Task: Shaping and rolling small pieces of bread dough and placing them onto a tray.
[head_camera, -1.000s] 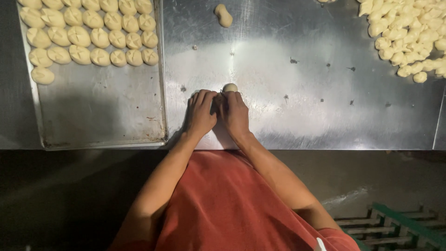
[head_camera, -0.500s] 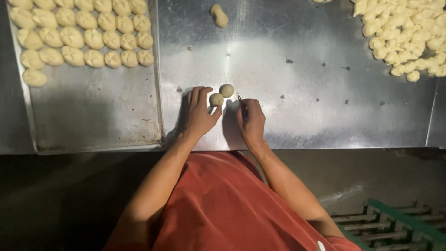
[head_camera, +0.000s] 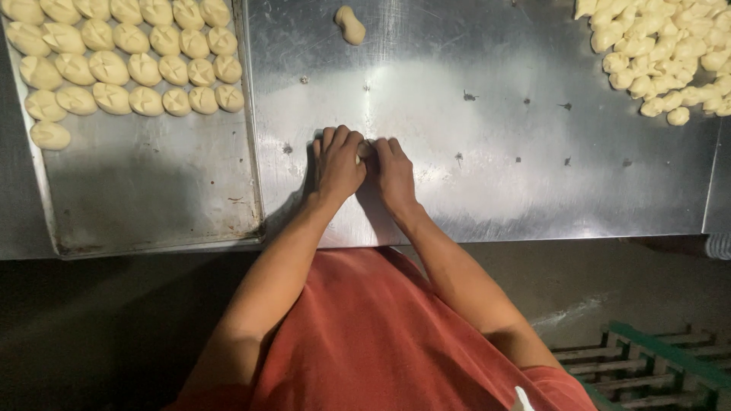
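My left hand (head_camera: 337, 162) and my right hand (head_camera: 394, 172) lie side by side, palms down, on the steel table (head_camera: 487, 183). Between their fingertips a small pale dough piece (head_camera: 365, 149) shows; both hands press on it and cover most of it. Whether a second piece lies under the palms is hidden. At the left a metal tray (head_camera: 152, 198) holds rows of shaped dough pieces (head_camera: 129, 65) with cross cuts on top.
A heap of several small raw dough lumps (head_camera: 662, 53) lies at the table's far right. One peanut-shaped dough piece (head_camera: 350, 25) sits alone at the far middle. A green slatted crate (head_camera: 647, 365) stands on the floor at lower right.
Half a second ago my hands were apart with two dough balls between them; now they have come together over the dough, covering nearly all of it.
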